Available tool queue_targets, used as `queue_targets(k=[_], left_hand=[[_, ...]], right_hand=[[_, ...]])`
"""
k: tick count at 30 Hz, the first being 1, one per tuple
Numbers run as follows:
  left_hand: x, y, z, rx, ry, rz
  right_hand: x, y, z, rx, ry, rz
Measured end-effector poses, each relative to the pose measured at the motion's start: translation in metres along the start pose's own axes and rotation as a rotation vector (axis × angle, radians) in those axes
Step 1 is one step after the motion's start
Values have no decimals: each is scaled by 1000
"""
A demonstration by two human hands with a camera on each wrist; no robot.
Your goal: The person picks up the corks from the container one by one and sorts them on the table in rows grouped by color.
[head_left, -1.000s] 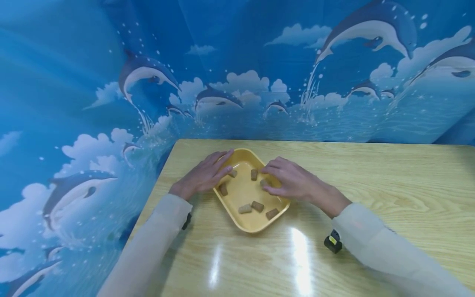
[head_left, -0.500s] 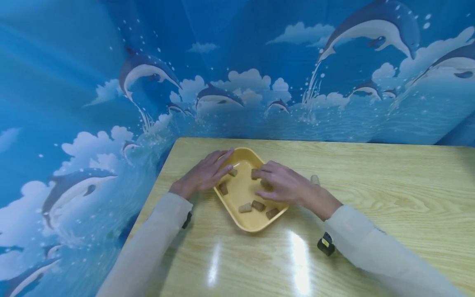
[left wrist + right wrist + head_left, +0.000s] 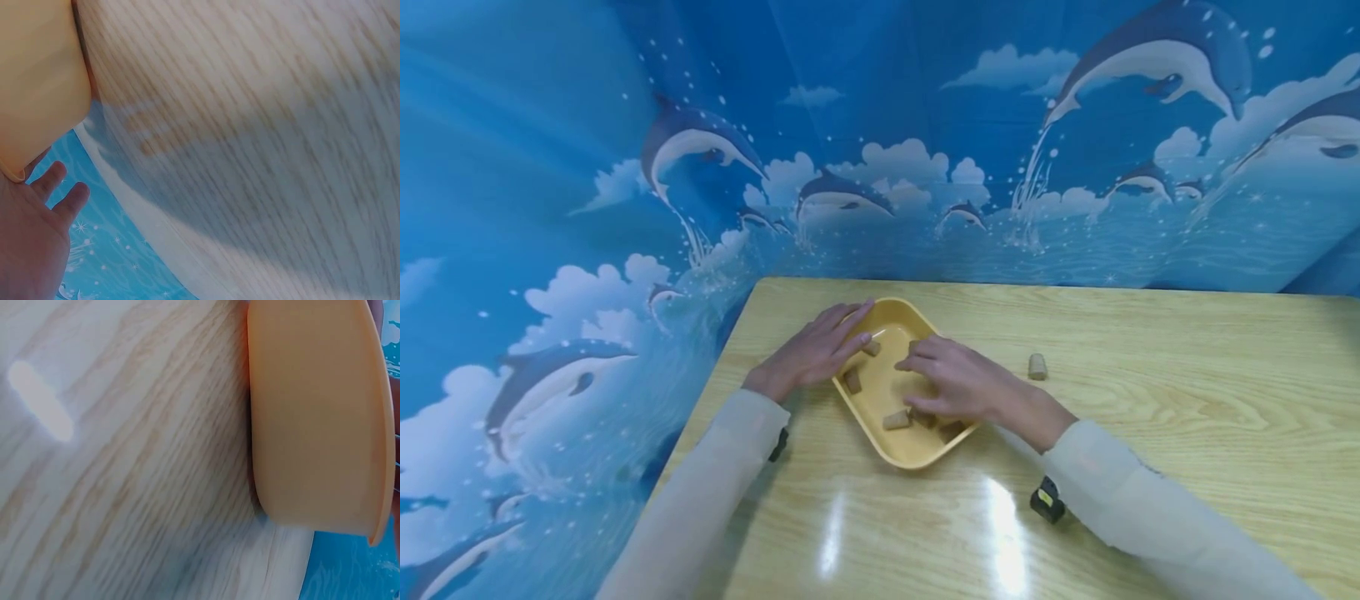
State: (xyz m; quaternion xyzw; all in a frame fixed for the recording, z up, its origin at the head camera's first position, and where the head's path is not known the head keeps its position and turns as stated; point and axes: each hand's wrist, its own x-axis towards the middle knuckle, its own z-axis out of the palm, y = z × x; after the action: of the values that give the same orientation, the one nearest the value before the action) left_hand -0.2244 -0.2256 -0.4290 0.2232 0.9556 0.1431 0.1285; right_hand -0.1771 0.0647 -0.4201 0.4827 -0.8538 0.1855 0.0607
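Observation:
In the head view a yellow plastic basin [image 3: 880, 450] with several cork stoppers inside stands on the table. My left hand [image 3: 812, 346] rests on its left rim, thumb over the inside, near one cork [image 3: 871, 347]; the left wrist view shows spread fingers outside the wall. My right hand [image 3: 966, 379] reaches over the right rim into the basin, fingers bent, with a gap between fingertips and thumb. Beneath that hand, corks are partly covered; one pale cork [image 3: 896, 420] lies just below the thumb. Another cork [image 3: 1037, 367] stands on the table, right of the basin.
The wood-grain table [image 3: 1187, 400] reaches far to the right. Behind it hangs a blue dolphin-print curtain [image 3: 910, 242], which also runs along the left side. A brown cork [image 3: 852, 381] lies by the basin's left wall.
My right hand has moved left and slightly down, deeper over the basin, covering corks there. The cork on the table has come out from behind the right hand. My left hand stays put.

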Motion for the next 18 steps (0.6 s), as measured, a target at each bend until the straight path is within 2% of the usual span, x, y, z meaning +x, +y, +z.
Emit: queue_targets(k=[6,13,18], left_hand=[[0,0,0,-12,3,-3],[0,-2,2,-10,11,0],[-2,-1,2,1,12,-9]], right_hand=[[4,-4,5,-13,7,-37],[7,-8,11,18,-9,-43],[9,-11,17,-4,-21,-59]])
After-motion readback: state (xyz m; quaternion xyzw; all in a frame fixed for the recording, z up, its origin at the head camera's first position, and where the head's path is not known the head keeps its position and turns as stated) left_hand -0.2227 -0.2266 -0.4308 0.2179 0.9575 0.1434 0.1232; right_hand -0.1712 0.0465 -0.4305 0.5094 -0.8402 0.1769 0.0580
